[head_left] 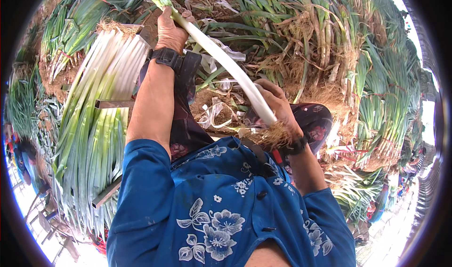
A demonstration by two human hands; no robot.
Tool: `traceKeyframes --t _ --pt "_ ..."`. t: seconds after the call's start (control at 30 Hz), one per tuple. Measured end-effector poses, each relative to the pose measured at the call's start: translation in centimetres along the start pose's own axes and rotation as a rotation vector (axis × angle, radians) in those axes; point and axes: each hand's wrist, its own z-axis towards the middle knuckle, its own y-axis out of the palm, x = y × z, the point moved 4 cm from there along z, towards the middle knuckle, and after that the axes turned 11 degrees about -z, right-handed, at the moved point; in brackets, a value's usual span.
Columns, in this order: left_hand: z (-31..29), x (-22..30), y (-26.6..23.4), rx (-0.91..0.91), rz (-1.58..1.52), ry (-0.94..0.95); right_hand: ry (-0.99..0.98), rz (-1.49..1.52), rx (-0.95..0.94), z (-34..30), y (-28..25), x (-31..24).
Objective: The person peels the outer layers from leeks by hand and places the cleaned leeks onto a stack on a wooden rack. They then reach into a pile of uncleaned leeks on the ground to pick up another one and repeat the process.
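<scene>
A long green onion (221, 57) slants in front of me, its green top at upper left and its brown, hairy root end (270, 134) low by my right wrist. My left hand (172, 28) is wrapped round it where the white stalk turns green. Near the roots, my right hand (278, 102) has its fingers curled against the white stalk, partly hidden behind it. Beside my left arm, a bundle of peeled green onions (106, 74) lies in a metal rack (113, 103), white ends away from me, green leaves toward me.
Unpeeled green onions (325, 31) with dry roots are heaped ahead and to the right. More tied bunches (75, 27) lie at far left. Stripped skins (214, 114) litter the ground between my knees. A small red object (277, 156) shows below my right wrist.
</scene>
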Motion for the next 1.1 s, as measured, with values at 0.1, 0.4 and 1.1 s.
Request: traceKeyframes --t 0.1,0.4,1.1 --pt "0.0 0.6 -0.6 0.058 -0.023 0.080 -0.388 -0.222 0.286 -3.9 -2.7 -0.4" --pt "-1.6 -1.1 1.0 0.170 0.219 0.108 -0.744 0.544 -0.187 -7.8 -19.6 -7.2" --pt "-4.0 -6.6 0.6 0.135 0.356 0.091 -0.199 -0.705 0.298 6.9 2.6 -0.1"
